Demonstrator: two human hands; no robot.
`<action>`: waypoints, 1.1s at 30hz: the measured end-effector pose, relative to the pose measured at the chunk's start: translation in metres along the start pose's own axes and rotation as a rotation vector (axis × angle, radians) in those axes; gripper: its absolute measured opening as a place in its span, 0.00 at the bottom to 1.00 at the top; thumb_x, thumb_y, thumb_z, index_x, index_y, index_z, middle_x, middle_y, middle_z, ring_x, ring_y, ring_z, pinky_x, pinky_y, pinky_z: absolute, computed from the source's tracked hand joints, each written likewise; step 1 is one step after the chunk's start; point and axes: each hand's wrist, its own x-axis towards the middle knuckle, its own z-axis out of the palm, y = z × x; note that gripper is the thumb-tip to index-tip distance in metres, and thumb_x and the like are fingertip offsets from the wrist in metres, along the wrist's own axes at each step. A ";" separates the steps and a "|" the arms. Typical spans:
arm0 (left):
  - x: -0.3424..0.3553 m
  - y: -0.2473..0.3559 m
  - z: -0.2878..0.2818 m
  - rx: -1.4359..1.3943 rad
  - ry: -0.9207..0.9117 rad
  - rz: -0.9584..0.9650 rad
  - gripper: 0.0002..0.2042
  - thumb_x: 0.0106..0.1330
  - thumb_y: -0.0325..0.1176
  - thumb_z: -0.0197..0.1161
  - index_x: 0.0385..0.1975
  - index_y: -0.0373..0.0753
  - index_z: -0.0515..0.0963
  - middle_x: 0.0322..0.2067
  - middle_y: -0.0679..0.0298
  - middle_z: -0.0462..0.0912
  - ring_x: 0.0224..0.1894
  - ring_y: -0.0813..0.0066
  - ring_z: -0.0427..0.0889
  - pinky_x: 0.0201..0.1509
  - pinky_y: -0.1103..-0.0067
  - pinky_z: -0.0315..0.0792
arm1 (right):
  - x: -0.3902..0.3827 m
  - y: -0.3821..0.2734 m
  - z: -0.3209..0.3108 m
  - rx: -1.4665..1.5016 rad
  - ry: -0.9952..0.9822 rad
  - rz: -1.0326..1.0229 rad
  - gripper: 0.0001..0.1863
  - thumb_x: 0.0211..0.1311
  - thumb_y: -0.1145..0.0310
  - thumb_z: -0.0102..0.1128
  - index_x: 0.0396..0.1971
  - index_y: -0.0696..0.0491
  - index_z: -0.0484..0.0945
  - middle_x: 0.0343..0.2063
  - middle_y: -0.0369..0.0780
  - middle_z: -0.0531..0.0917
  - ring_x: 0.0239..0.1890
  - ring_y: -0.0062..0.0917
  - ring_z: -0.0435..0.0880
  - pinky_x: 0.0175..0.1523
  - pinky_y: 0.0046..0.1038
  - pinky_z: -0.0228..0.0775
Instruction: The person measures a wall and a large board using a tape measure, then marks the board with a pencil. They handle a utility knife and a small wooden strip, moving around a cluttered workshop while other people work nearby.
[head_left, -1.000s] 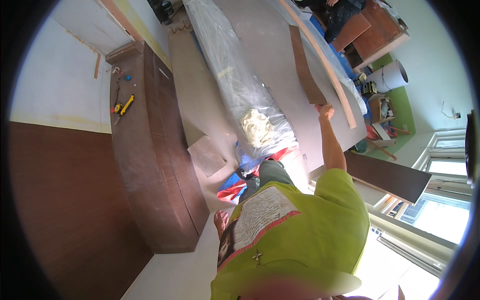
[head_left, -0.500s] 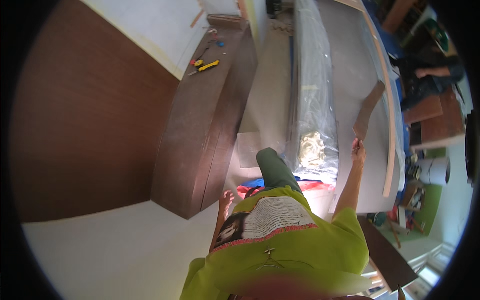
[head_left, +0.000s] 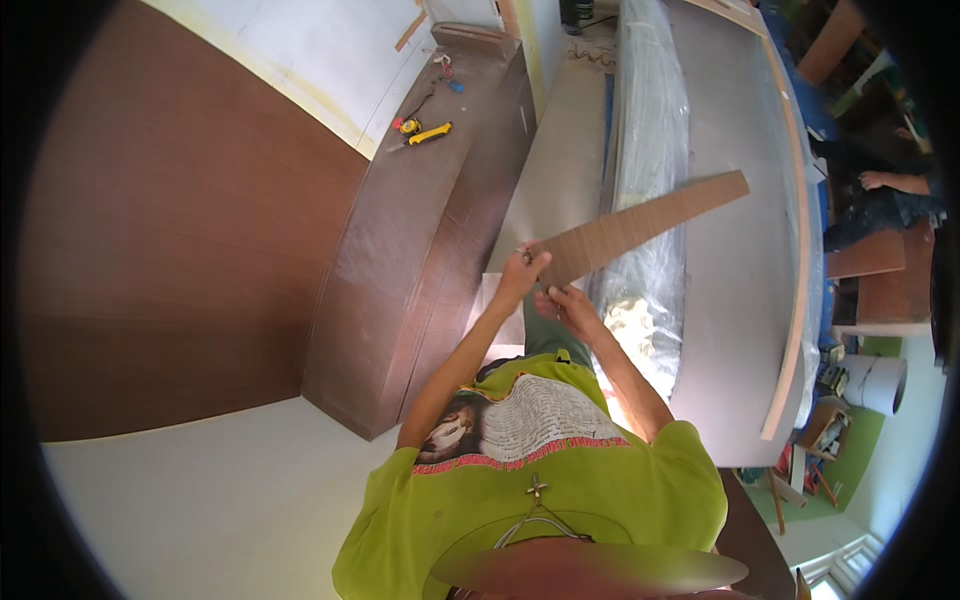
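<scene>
A long brown strip of wood veneer (head_left: 640, 226), tapering toward its far right end, is held in front of my body. My left hand (head_left: 516, 278) pinches its near left corner with the fingers closed. Close beside it, my right hand (head_left: 572, 308) grips the lower edge of the same end. Its fingertips are partly hidden by the strip. Ahead and to the left, a yellow utility knife (head_left: 430, 134) and a small yellow tape measure (head_left: 408, 126) lie on a long brown box-shaped cabinet (head_left: 400, 220).
A tall brown panel (head_left: 180, 230) stands at the left. On the right, plastic-wrapped boards (head_left: 650, 120) lie alongside a wide grey sheet (head_left: 735, 300) edged by a wooden batten (head_left: 795, 270). Another person's hand (head_left: 877, 180) shows at the far right.
The veneer strip has swung from the right side to in front of me, carried by my right hand. My left hand has risen from beside my body and taken hold of its near end.
</scene>
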 end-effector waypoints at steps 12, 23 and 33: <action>0.195 0.087 -0.022 0.171 -0.203 -0.176 0.18 0.63 0.35 0.62 0.50 0.35 0.71 0.43 0.61 0.78 0.47 0.75 0.75 0.52 0.77 0.70 | 0.103 -0.158 -0.222 0.507 0.258 -0.287 0.16 0.63 0.59 0.61 0.47 0.50 0.74 0.41 0.34 0.81 0.40 0.21 0.81 0.43 0.25 0.75; 0.305 0.039 0.041 0.122 -0.514 -0.336 0.15 0.65 0.29 0.58 0.50 0.34 0.71 0.43 0.61 0.79 0.44 0.74 0.78 0.45 0.79 0.76 | 0.158 -0.255 -0.329 0.315 0.687 -0.328 0.13 0.65 0.64 0.57 0.46 0.51 0.75 0.35 0.33 0.82 0.32 0.20 0.79 0.34 0.25 0.70; 0.326 0.006 0.017 0.263 -0.568 -0.307 0.15 0.69 0.31 0.54 0.53 0.34 0.70 0.38 0.58 0.82 0.38 0.74 0.82 0.43 0.79 0.75 | 0.159 -0.215 -0.458 -0.046 1.223 -0.335 0.21 0.63 0.58 0.55 0.53 0.52 0.74 0.40 0.38 0.81 0.41 0.27 0.79 0.43 0.35 0.75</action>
